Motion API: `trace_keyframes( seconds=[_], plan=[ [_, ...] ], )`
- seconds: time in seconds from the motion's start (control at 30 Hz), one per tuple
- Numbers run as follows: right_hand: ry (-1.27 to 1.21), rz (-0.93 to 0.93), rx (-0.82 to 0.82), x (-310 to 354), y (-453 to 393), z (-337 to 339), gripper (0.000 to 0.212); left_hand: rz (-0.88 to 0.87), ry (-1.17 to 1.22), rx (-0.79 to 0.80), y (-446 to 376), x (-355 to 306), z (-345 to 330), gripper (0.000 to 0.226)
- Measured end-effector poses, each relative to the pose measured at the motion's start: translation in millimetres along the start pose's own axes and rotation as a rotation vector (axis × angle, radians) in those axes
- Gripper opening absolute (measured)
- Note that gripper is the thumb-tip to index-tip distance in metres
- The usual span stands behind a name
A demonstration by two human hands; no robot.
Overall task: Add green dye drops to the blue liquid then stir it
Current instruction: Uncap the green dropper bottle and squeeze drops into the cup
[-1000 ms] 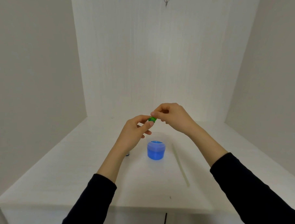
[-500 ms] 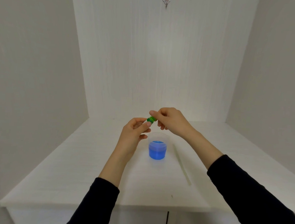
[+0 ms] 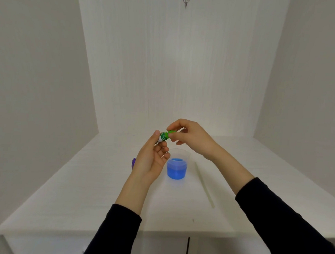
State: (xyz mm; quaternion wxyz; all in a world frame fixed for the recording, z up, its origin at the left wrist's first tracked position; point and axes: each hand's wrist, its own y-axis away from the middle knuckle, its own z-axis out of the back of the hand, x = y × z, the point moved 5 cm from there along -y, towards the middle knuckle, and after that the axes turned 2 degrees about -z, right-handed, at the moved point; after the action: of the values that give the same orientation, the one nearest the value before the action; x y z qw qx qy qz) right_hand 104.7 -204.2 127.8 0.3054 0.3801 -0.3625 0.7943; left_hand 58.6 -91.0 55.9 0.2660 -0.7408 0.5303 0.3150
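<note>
Hands (image 3: 152, 157) hold dye bottle (image 3: 163, 136) above cup (image 3: 176, 168).

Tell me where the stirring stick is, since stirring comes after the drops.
In the head view the stirring stick lies flat on the white table, to the right of the cup of blue liquid, untouched by either hand.

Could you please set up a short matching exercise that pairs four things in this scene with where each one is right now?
Things:
1. green dye bottle
2. cup of blue liquid
3. stirring stick
4. purple item

Places:
A. lying on the table right of the cup
B. partly hidden behind the left hand
C. standing on the table below the hands
D. held in the air between left hand and right hand

Pairs: 1-D, 2-C, 3-A, 4-B
</note>
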Motion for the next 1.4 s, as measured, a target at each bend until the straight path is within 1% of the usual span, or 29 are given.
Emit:
trace_keyframes(
  seconds=[0.07, 0.17, 0.27, 0.33, 0.43, 0.53, 0.67, 0.8, 0.9, 1.03, 1.13, 1.23, 1.4],
  plan=[
    [-0.017, 0.000, 0.007, -1, 1, -2, 0.015, 0.008, 0.027, -0.009, 0, 1, -1, 0.021],
    [-0.065, 0.000, -0.022, -2, 2, -3, 0.013, -0.002, 0.028, 0.001, 1, 1, -2, 0.019],
    [-0.073, -0.066, -0.097, -6, 1, -2, 0.028, -0.016, 0.025, 0.023, 1, 0, -2, 0.013],
    [-0.034, -0.118, -0.093, -9, 0, -2, 0.032, -0.023, 0.024, 0.043, 2, -1, -2, 0.009],
    [-0.072, -0.118, -0.036, -12, 2, -3, 0.022, -0.029, 0.032, 0.027, 1, -2, 0, 0.010],
    [-0.146, -0.060, -0.031, -12, 3, -1, 0.009, -0.023, 0.073, 0.001, -1, -2, 1, 0.010],
    [-0.140, 0.010, -0.064, -11, 3, 0, 0.014, -0.010, 0.119, -0.012, -5, 2, 1, 0.010],
    [-0.098, 0.035, -0.179, -18, 2, 11, 0.017, -0.012, 0.110, -0.025, -12, 0, 4, 0.009],
    [-0.067, -0.008, -0.237, -33, 2, 24, 0.015, -0.023, 0.017, -0.016, -21, -7, 5, 0.014],
    [-0.050, -0.093, -0.237, -56, 5, 34, 0.015, -0.079, -0.185, -0.010, -36, -25, 5, 0.014],
    [-0.017, -0.124, -0.236, -67, 7, 36, 0.015, -0.127, -0.417, 0.023, -46, -39, 2, 0.015],
    [0.010, -0.147, -0.216, -72, 7, 34, 0.015, -0.163, -0.632, 0.056, -51, -47, -5, 0.020],
    [0.054, -0.168, -0.198, -75, 6, 31, 0.015, -0.217, -0.834, 0.071, -55, -52, -13, 0.022]
  ],
)
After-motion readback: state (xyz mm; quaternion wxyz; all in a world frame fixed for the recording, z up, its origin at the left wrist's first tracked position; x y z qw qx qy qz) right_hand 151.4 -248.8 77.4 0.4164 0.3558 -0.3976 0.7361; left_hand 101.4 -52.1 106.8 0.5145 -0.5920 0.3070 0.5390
